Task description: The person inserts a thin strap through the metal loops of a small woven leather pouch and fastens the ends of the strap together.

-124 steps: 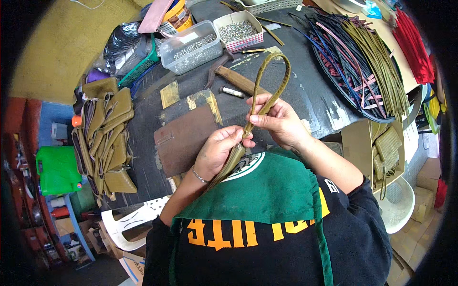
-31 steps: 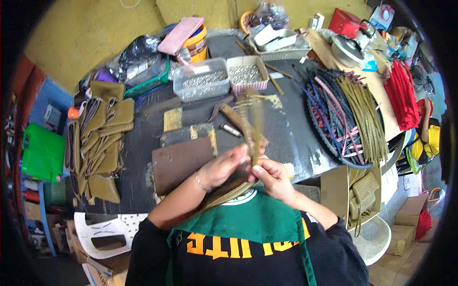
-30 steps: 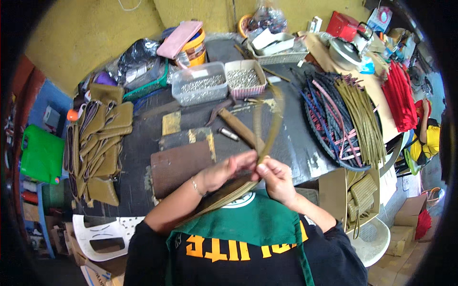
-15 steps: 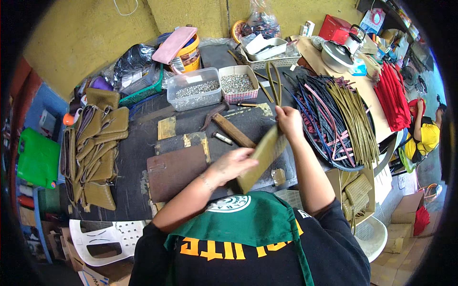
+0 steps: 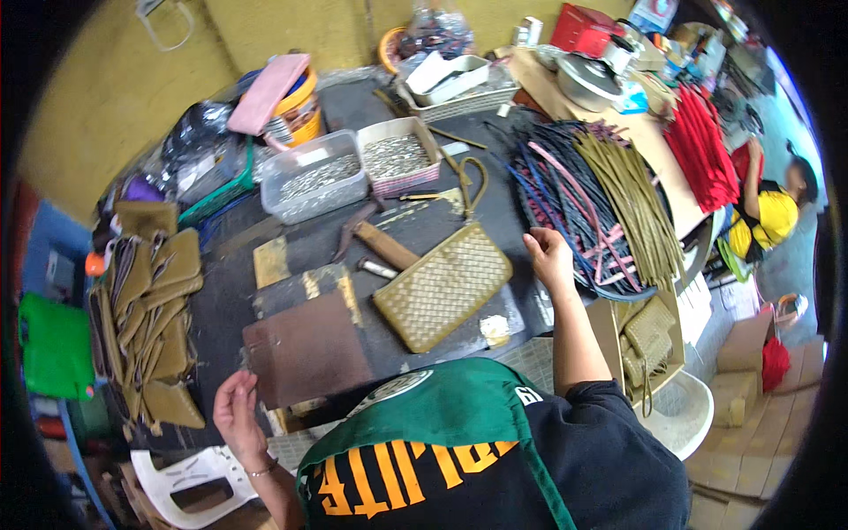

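- Left hand [image 5: 237, 413] — empty, fingers loosely parted, beside the brown panel [image 5: 307, 352].
- Right hand [image 5: 553, 261] — seemingly empty, half-open.
- Woven pouch [image 5: 443, 288] lies flat, strap [image 5: 485, 180] outward, likely for easy reach.

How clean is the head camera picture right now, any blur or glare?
Head view: the corners fall black; the green jug near the left edge looks soft; the woven pouch shows its weave clearly; the white paper at right looks washed out.
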A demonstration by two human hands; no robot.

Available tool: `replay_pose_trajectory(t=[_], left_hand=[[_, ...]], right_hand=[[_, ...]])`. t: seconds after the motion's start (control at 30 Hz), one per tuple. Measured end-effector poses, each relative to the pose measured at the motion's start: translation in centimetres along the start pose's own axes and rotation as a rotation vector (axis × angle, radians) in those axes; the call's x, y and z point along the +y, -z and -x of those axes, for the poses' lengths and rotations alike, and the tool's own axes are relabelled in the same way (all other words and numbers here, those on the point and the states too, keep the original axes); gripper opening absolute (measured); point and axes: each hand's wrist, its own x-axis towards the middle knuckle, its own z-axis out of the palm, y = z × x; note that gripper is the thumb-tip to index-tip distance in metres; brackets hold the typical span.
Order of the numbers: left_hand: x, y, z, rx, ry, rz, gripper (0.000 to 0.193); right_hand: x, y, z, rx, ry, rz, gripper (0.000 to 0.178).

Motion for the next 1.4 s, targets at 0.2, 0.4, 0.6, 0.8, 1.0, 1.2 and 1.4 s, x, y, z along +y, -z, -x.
replay_pose_trajectory(t=[0.2, 0.4, 0.6, 0.8, 1.0, 1.2, 1.4], left_hand=[[1.2, -1.4, -2.0, 0.014, -0.477, -0.66, 0.016], [2.1, -1.4, -4.5, 0.001, -0.558, -0.856, 0.019], [1.1, 5.4, -7.6, 0.318, -0.463, -0.794, 0.02], [2.5, 9.9, -14.2, 0.574, -0.48, -0.861, 0.022], [7.5, 17.6, -20.1, 0.953, -0.506, -1.263, 0.043], [9.8, 23.3, -22.7, 0.728, 0.222, -1.282, 0.041], [7.8, 27.4, -24.6, 0.64, 0.159, -1.532, 0.025]], right_hand=[[7.1, 5.3, -2.9, 0.398, 0.155, 0.55, 0.025], [22.2, 12.5, -6.3, 0.358, -0.041, 1.489, 0.035], [18.5, 10.9, -6.2, 0.212, -0.192, 1.06, 0.031], [21.3, 12.7, -7.4, 0.341, -0.038, 0.882, 0.033], [7.4, 10.9, -2.3, 0.417, -0.009, 0.42, 0.048], [0.9, 8.3, 3.1, 0.232, -0.215, -0.009, 0.064], [-0.7, 5.2, 5.1, -0.03, -0.277, -0.62, 0.018]])
